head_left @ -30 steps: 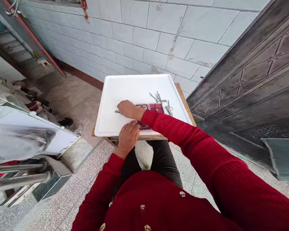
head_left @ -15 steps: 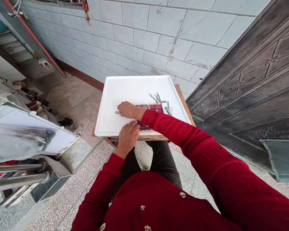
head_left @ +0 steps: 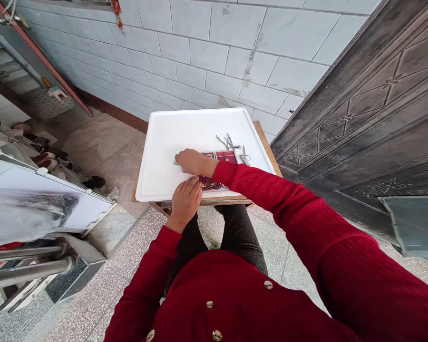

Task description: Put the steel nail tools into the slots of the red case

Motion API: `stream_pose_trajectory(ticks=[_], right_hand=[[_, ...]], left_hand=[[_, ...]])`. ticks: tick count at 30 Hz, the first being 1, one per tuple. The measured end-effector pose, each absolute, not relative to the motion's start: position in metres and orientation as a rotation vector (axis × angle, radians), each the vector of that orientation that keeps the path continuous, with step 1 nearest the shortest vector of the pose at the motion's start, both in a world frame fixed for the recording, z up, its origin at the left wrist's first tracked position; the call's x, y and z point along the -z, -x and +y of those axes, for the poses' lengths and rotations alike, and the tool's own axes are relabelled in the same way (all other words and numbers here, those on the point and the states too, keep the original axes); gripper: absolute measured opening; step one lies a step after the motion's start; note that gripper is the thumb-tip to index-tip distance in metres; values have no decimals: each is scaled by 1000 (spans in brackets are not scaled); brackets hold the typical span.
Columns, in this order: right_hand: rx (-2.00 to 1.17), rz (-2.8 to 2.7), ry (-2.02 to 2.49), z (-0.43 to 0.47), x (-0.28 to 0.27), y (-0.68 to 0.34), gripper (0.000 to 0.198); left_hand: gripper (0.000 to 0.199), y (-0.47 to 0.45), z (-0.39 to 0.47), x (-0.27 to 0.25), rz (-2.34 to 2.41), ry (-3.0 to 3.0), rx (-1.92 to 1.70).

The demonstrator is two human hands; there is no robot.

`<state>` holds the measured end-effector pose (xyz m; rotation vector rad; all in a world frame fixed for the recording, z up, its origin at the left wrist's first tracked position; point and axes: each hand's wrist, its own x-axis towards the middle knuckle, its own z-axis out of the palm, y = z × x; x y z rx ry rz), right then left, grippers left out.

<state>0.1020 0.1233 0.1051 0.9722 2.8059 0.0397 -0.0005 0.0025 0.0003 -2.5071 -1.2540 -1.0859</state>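
Observation:
My right hand reaches across to the left over a white tray, its fingers closed on a small silver metal tool. Most of that tool is hidden, so its kind is unclear. Below it, my left hand lies with fingers stretched out together, its fingertips at the left edge of an open dark red manicure case. Several metal tools sit in the case, and my right forearm covers part of it. Right of the case lie silver nippers and small scissors.
The tray rests on a wooden table against a white tiled wall. A dark patterned metal door stands at the right. Shoes and a rack with plastic wrapping are at the left.
The view has shifted slightly, moving the scene a little left. My right hand has moved slightly right relative to the tray, and less of the small silver tool shows. My left hand stays by the case.

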Motion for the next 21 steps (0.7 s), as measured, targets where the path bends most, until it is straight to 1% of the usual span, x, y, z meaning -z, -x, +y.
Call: stream_pose_trajectory(ticks=[4, 10, 14, 21], right_hand=[[-67, 2752, -1126, 105, -113, -143, 33], [5, 2707, -1087, 73, -117, -195, 28], [54, 2712, -1063, 63, -117, -208, 26], [119, 2679, -1011, 60, -121, -207, 29]], left_hand=[[27, 0, 3, 0, -1262, 2507, 1094], [26, 0, 4, -1, -1267, 2526, 1086], [27, 0, 4, -1, -1286, 2523, 1073], [29, 1, 3, -1, -1288, 2539, 1069]])
